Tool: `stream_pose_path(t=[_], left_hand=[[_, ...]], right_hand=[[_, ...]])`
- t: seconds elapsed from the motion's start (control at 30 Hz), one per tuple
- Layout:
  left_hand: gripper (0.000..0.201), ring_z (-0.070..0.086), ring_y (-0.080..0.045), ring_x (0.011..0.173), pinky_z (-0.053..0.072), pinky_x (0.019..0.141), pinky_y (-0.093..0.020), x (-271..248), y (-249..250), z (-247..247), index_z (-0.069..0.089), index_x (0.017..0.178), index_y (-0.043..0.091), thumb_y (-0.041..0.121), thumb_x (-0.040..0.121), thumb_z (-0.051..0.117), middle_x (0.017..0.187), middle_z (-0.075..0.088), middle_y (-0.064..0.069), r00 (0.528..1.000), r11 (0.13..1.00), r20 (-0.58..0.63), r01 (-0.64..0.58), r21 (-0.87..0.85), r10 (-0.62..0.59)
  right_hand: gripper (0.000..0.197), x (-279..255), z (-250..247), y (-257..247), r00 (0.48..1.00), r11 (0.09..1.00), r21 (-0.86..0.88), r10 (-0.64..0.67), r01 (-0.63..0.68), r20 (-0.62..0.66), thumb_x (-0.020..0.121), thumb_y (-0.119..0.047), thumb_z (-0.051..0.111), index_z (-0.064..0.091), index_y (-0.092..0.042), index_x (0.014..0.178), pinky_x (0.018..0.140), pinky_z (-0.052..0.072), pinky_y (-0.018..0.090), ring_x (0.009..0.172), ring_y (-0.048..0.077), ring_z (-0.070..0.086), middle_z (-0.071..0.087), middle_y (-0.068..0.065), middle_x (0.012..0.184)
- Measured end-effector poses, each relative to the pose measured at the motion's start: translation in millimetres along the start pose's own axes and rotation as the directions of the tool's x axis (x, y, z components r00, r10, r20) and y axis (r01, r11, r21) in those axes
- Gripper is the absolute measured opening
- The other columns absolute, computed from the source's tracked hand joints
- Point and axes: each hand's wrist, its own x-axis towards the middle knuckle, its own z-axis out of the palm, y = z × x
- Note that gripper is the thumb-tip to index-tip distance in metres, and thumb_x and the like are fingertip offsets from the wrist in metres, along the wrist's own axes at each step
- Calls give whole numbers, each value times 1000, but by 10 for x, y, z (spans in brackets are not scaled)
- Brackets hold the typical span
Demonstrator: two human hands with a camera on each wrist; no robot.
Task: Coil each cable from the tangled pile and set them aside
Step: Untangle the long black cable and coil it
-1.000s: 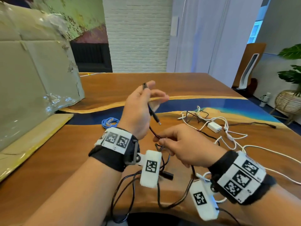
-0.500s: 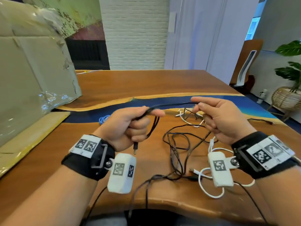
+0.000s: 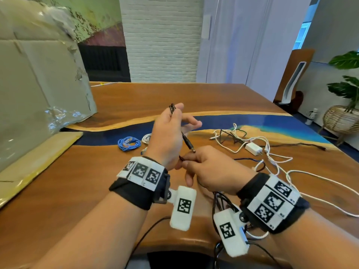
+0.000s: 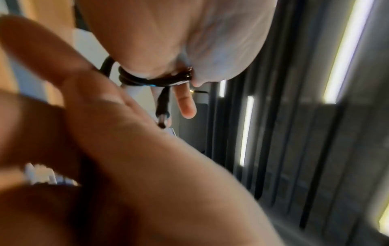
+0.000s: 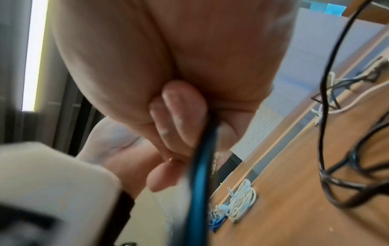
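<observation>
My left hand [image 3: 171, 133] is raised over the table and holds loops of a thin black cable [image 3: 186, 141] between thumb and fingers; the barrel plug end [image 3: 191, 148] hangs down from it. In the left wrist view the black cable [image 4: 155, 79] wraps over the thumb base. My right hand [image 3: 209, 169] sits just below and pinches the same black cable [image 5: 210, 141], whose slack [image 3: 221, 200] trails under the wrist toward the table edge. A tangled pile of white and black cables [image 3: 252, 146] lies to the right.
A coiled blue cable [image 3: 128, 143] and a coiled white cable [image 5: 242, 193] lie on the wooden table [image 3: 77, 181] left of my hands. A white charger block [image 3: 253, 149] sits in the pile. A large cardboard box [image 3: 35, 90] stands at the left.
The hands, spread apart with the cable stretched between them half a second ago, have come together. The left hand has risen with another loop; the right has moved in beneath it.
</observation>
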Motion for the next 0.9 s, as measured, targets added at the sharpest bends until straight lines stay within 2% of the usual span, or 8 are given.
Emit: stream_pose_path(t=[0.13,0.27,0.37,0.43,0.53,0.67,0.83,0.9], left_hand=[[25,72,-32,103,57,98,-41,15,11,-13,57,115,14,18,113,33,88,68,-3,999,964,11,-52,259,50],[27,68,-17,104,50,101,-39,100,4,-118,49,134,26,23,111,35,82,71,4,982,754,130,-189,630,137],[28,70,-12,85,52,77,-35,90,54,-206,56,129,23,22,111,36,71,65,5,961,631,269,-167,758,-69],[28,61,-16,57,47,60,-36,60,76,-294,64,112,17,24,111,37,60,54,5,932,635,284,-81,768,-224],[43,23,-16,45,28,46,-29,-13,103,-441,69,107,2,28,112,35,56,28,2,873,779,287,152,608,-394],[47,7,-13,41,11,42,-26,-126,221,-445,64,85,6,37,105,35,49,18,6,774,905,468,364,222,-426],[36,18,-8,43,27,44,-22,-34,303,-304,60,107,10,30,110,31,59,22,8,922,864,349,306,-399,-165],[35,28,-8,48,39,51,-22,42,316,-256,58,120,8,27,111,30,63,28,8,968,848,218,215,-485,-121]], right_hand=[[32,-68,-40,74,995,970,239,25,-48,97,107,-29,52,73,-10,93,40,37,27,38,21,39,56,6,55],[33,-164,-151,28,996,905,426,-18,-22,91,106,-28,51,67,-7,87,35,33,22,34,14,29,37,1,50],[27,-216,-353,-35,996,850,524,-21,61,-81,107,-22,47,60,-10,87,32,25,19,36,8,19,31,-5,53],[25,-237,-602,-42,971,836,531,-6,135,-238,107,-22,48,60,-11,87,33,21,18,38,8,20,32,-6,53],[27,-214,-921,-21,919,873,447,-1,193,-395,106,-23,50,65,-11,88,34,20,18,40,9,21,32,-5,54],[27,-37,-968,73,891,933,332,31,137,-454,107,-25,52,69,-9,93,36,19,21,45,13,21,30,1,60],[30,127,-649,152,926,1000,-6,-5,3,-378,106,-36,51,77,-27,95,43,28,24,45,11,33,42,-11,51],[27,127,-448,109,968,982,-190,-46,-1,-246,107,-31,49,76,-31,104,50,32,13,45,2,44,49,-19,49]])
